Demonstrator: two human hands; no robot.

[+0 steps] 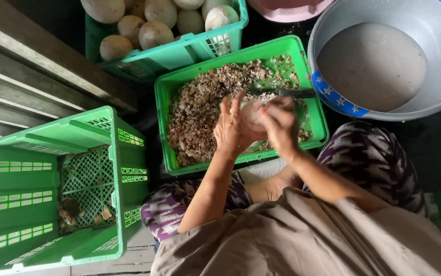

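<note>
A peeled coconut (251, 115), pale and rounded, is held between both hands above the green crate of shavings (316, 134). It is cupped from the side by the left hand (229, 129), whose fingers (225, 106) are wrapped against it, while the right hand (280, 124) is closed around the handle of a dark-bladed knife (281, 93) laid over its top. The coconut is judged to be hard, fairly heavy for its size and probably damp and slick where pared, so it is best taken across its widest part with a full palm grip rather than by the fingertips.

The crate beneath is nearly filled with brown and white parings. Behind it, a teal crate (179, 53) is loaded with more whitish peeled coconuts (154, 33). To the right a large grey basin (332, 30) holds cloudy greyish liquid. A pink basket (287, 11) is seen only in part at the top edge. At the left, a larger green crate (21, 174) lies tilted and holds only a few brown scraps (69, 210) at its bottom.
</note>
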